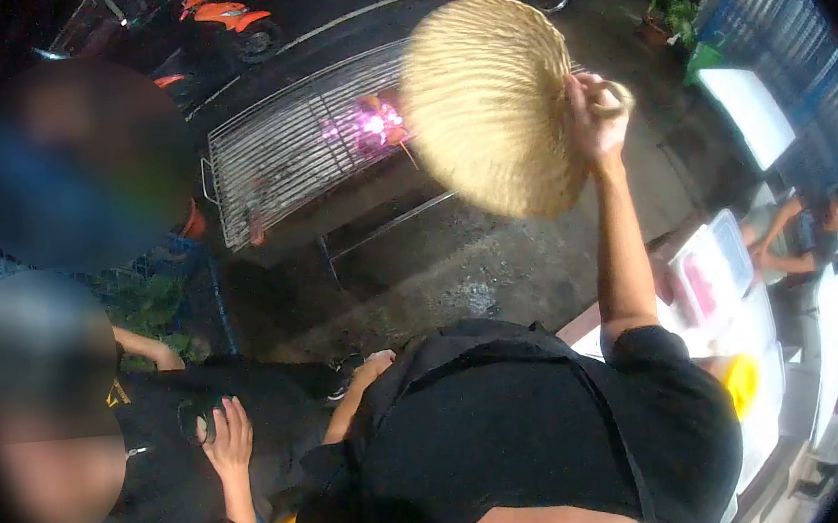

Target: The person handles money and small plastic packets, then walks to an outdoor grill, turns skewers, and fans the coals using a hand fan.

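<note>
A round woven fan (490, 106) is held up over the right end of a metal grill rack (281, 159). My right hand (600, 111) is wrapped round the fan's looped handle, with the arm stretched forward. Pink-lit glowing spots (377, 124) show on the rack just left of the fan, and the fan hides part of the rack. My left hand (378, 363) is low, near my body at the left, with its fingers bent; whether it holds anything is too small to tell.
A person in a black shirt (169, 483) is close at my left. At the right stands a table with a plastic container of pink contents (697, 287) and a yellow item (741, 385). Another person (795, 234) is beyond it. An orange motorcycle (228, 17) is parked behind the grill.
</note>
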Tool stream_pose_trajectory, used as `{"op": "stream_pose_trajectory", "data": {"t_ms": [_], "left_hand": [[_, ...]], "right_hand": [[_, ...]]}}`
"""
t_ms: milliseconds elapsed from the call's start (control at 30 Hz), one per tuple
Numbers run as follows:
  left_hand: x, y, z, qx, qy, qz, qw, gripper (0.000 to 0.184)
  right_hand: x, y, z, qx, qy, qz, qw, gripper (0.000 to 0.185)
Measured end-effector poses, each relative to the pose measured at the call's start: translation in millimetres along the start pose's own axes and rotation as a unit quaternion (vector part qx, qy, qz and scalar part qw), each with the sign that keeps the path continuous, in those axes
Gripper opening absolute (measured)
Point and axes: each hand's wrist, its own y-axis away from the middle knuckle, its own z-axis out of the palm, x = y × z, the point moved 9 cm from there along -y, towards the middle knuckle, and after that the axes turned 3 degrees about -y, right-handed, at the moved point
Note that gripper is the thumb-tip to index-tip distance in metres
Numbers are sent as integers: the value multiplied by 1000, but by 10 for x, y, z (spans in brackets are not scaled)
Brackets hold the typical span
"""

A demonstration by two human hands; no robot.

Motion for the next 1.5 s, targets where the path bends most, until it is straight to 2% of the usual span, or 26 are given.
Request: {"op": "stream_pose_trajectory", "data": {"t_ms": [33,67,100,133,200,267,333,400,467,500,567,633,667,733,800,867,1000,1067,1133,1200,1267,1333,1367,1400,1467,1500], "left_hand": [[19,-29,2,-3,-3,3,1000,41],[53,-63,-9,-4,-6,8,1000,41],[88,-84,-14,-7,-8,11,1000,41],[80,-110,-21,-7,-9,12,1000,41],[117,-133,-5,-8,-9,17,1000,41],[97,-148,1,-13,-11,21,1000,41],[108,-169,7,-14,-13,25,1000,41],[137,-181,18,-16,-11,27,999,41],[166,-190,-2,-14,-11,27,999,41],[162,-193,-3,-12,-8,28,1000,41],[137,-177,-39,-11,-1,24,1000,41],[120,-175,-53,-11,-1,25,1000,41],[119,-190,-50,-12,-2,26,1000,41],[139,-180,-46,-12,0,27,1000,41],[132,-228,-50,-10,-3,29,1000,41],[142,-208,-42,-13,-4,29,999,42],[111,-198,-5,-19,-9,23,1000,42],[131,-211,-14,-18,-9,26,999,42],[150,-233,-49,-20,-10,25,999,42],[137,-227,-60,-21,-11,26,999,42],[102,-220,-60,-21,-11,25,999,42],[107,-202,-60,-24,-14,23,999,42],[141,-202,-59,-21,-12,25,999,42],[119,-193,-50,-21,-12,23,999,42],[139,-241,-50,-21,-13,30,999,42],[155,-249,-48,-21,-12,31,999,43]], "right_hand": [[-154,-35,-13,-21,136,10,990,19],[-165,-40,4,-12,164,7,986,19],[-124,-53,32,-15,108,-11,994,20],[-93,-71,53,-28,12,37,999,20],[-51,-30,136,-43,-212,198,956,20],[91,-33,185,-50,-254,188,947,20],[59,-128,93,-59,10,83,995,21],[16,-139,-6,-17,72,58,996,24],[-210,-164,-22,-14,-46,104,993,24],[26,-112,125,-63,-224,198,952,23],[-82,-161,102,-49,-233,164,957,20],[-188,-218,117,-69,-193,128,970,19],[-225,-254,74,-78,-59,119,988,18],[-301,-316,2,-21,142,-19,989,18],[-219,-251,-47,0,57,43,997,20],[-119,-207,-3,-7,-239,166,957,20],[-112,-162,-40,-42,-171,150,973,19],[-126,-160,-67,-32,54,59,996,18],[-178,-125,-95,4,146,44,988,21],[-67,-90,-24,-11,-154,185,971,23],[-179,-152,-53,-18,-148,138,979,22],[7,-46,44,-24,-170,202,964,20],[115,-46,73,-28,-142,144,979,19],[-73,-93,12,-46,61,49,996,19],[-141,-39,-38,18,106,36,994,19],[-177,-56,-25,-16,87,68,994,18]]}}
